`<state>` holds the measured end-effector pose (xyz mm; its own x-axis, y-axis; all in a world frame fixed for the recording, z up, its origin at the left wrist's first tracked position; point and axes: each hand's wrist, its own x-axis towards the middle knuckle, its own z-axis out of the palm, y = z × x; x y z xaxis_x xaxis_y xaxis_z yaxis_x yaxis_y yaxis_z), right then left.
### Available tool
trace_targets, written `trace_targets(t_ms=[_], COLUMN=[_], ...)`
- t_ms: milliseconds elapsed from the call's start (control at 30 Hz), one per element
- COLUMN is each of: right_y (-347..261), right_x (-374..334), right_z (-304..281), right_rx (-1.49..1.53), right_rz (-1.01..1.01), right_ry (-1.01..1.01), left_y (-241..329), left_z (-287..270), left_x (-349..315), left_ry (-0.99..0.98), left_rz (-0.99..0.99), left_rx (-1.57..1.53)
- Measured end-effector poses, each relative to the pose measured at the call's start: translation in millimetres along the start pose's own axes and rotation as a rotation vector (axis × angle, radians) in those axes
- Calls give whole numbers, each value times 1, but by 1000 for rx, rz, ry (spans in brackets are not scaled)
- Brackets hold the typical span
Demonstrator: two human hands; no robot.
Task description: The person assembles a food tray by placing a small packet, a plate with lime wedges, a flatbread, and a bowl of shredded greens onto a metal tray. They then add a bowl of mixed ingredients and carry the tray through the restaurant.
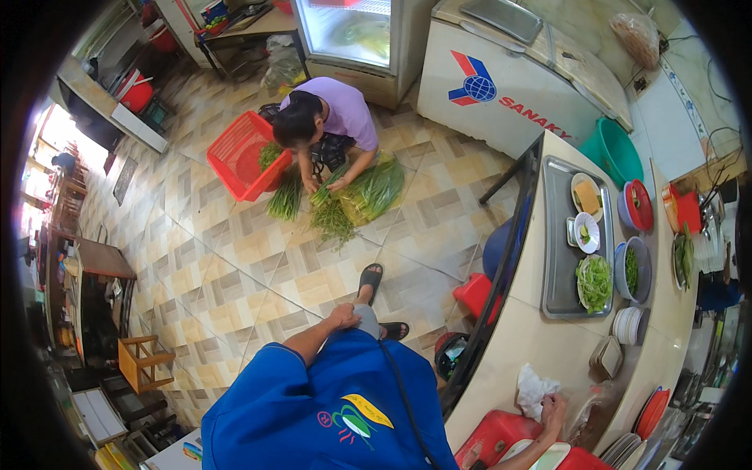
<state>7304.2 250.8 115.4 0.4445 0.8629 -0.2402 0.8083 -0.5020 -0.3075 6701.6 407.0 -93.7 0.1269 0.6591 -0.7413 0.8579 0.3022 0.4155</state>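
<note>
My left hand [343,316] is beside the grey shorts [366,322], at thigh height. Its fingers look curled, and whatever they hold, if anything, is hidden. At the lower right, my right hand [554,409] reaches over the counter [501,352], its fingers closed at the edge of a crumpled white cloth [536,388]. Red trays [501,435] lie just below that cloth. A clear plastic bag [583,411] is right next to the same hand.
A crouching person [345,113] handles green stalks [372,188] on the tiled floor beside a red basket [243,153]. On the counter, a metal tray [558,274] bears plates of greens and food. A white chest freezer [509,86] and a lit fridge [348,35] stand behind.
</note>
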Motion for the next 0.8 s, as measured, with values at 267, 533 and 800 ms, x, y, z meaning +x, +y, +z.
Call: trace_targets(t_ms=[267, 533, 800], right_y=[-32, -49, -65], right_x=[-5, -6, -10], right_z=[-8, -13, -28], right_rx=[45, 32, 89], right_rz=[60, 155, 279], right_ry=[-3, 3, -77], left_y=[-10, -37, -46], left_z=[10, 22, 24], left_x=[12, 43, 62], left_ry=[51, -59, -23], left_rz=[70, 155, 101], left_rx=[37, 157, 23])
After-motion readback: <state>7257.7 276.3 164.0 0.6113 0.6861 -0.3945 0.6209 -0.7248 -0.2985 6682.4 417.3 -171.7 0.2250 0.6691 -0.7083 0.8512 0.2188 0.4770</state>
